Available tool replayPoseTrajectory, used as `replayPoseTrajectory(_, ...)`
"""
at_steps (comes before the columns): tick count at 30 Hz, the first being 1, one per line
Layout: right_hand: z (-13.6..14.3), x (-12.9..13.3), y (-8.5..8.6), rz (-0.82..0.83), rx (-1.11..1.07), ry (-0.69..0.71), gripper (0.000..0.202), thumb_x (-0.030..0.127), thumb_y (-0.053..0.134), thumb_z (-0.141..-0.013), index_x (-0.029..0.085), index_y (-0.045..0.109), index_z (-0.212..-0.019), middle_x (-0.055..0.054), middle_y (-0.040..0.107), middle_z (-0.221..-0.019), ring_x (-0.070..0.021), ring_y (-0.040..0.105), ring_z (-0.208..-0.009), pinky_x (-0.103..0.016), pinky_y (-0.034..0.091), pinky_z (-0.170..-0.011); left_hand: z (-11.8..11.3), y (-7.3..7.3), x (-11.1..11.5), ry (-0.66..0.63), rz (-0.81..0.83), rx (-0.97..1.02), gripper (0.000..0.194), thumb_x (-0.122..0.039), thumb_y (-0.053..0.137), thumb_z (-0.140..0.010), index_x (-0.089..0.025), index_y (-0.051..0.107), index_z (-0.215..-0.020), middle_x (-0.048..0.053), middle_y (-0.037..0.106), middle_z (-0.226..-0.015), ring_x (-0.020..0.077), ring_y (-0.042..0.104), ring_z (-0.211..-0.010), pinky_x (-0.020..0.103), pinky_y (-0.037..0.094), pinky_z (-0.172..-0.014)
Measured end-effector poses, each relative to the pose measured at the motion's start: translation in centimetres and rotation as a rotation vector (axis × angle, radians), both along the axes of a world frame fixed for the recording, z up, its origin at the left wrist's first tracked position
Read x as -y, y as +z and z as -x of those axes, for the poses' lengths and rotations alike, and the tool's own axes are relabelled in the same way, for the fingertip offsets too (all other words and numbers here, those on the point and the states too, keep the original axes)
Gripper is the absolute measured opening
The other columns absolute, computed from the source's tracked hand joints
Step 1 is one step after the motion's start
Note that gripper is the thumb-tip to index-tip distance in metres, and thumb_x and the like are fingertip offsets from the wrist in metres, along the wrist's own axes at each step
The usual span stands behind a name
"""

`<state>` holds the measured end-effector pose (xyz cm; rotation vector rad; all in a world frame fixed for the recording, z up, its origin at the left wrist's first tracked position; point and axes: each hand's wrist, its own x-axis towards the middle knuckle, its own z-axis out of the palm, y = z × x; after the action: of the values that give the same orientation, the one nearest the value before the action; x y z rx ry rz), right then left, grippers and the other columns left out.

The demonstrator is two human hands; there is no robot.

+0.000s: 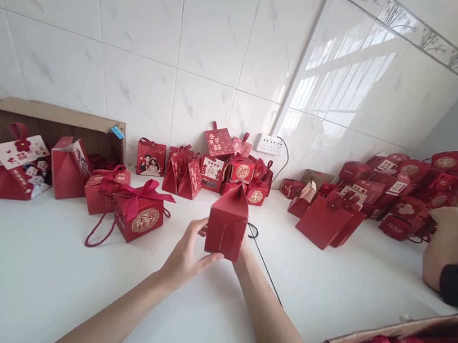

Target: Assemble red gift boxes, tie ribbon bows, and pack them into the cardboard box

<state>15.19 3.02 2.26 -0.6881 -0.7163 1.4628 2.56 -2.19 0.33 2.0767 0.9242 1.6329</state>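
A small red paper box (226,231) with a peaked top is held upright above the white table (110,285), near the middle of the view. My left hand (187,253) grips its lower left side, the thumb along the bottom edge. Behind the box's right side is my right hand (243,251), mostly hidden, so its fingers do not show. To the left stands a red box with a ribbon bow (139,218) and a cord handle. Two flat red bags (324,219) lean together on the right.
Red gift boxes line the wall, with a large pile (405,190) at the right. A cardboard box (61,119) lies at the back left; another (403,329) holds ribboned items at the lower right. Another person's arm (441,252) reaches in from the right. A power strip (269,144) has a black cable.
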Motion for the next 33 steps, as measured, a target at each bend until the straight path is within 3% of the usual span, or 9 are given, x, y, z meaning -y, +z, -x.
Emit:
replayPoseTrajectory(4,0.6,0.0,0.3,0.184,-0.088,0.151,0.024,0.024,0.043,-0.08,0.014,0.059,-0.064,-0.005,0.061,-0.059,-0.0154,0.058,-0.054,-0.029,0.052,-0.056,-0.3,0.8,0.0,0.003,0.273,0.268,0.06,-0.039,0.068,-0.072,-0.025,0.038,-0.122,0.008,0.054,-0.114,0.0207,0.057,-0.1,0.037,0.05,-0.085)
replayPoseTrajectory(7,1.0,0.0,0.4,0.22,-0.129,0.096,0.019,0.013,0.043,-0.075,0.014,0.057,-0.062,-0.002,0.06,-0.055,-0.011,0.056,-0.052,-0.022,0.052,-0.055,-0.2,1.4,-0.4,0.001,0.391,0.445,0.06,-0.041,0.069,-0.07,-0.024,0.039,-0.12,0.008,0.054,-0.116,0.021,0.058,-0.102,0.036,0.051,-0.085)
replayPoseTrajectory(12,1.2,0.0,0.6,0.246,-0.15,-0.038,0.006,0.016,0.055,-0.073,0.016,0.061,-0.071,0.001,0.064,-0.062,-0.0101,0.059,-0.056,-0.019,0.053,-0.054,0.1,1.8,-1.1,0.03,0.491,0.613,0.056,-0.043,0.069,-0.069,-0.023,0.043,-0.114,0.008,0.057,-0.111,0.0213,0.06,-0.099,0.037,0.05,-0.085)
replayPoseTrajectory(27,1.3,0.0,0.6,0.267,-0.129,-0.08,0.009,0.016,0.06,-0.068,0.018,0.057,-0.059,0.002,0.06,-0.057,-0.0097,0.057,-0.052,-0.016,0.052,-0.047,0.5,1.1,-1.6,-0.104,0.501,0.685,0.051,-0.042,0.068,-0.07,-0.022,0.044,-0.111,0.008,0.057,-0.11,0.02,0.061,-0.094,0.034,0.052,-0.076)
replayPoseTrajectory(33,1.0,-0.2,0.4,0.199,-0.056,-0.147,0.003,0.019,0.061,-0.07,0.016,0.062,-0.07,-0.001,0.064,-0.069,-0.0111,0.06,-0.06,-0.019,0.055,-0.053,0.5,1.3,-1.5,-0.104,0.522,0.703,0.052,-0.045,0.067,-0.069,-0.022,0.044,-0.11,0.007,0.059,-0.109,0.0213,0.061,-0.098,0.034,0.052,-0.076)
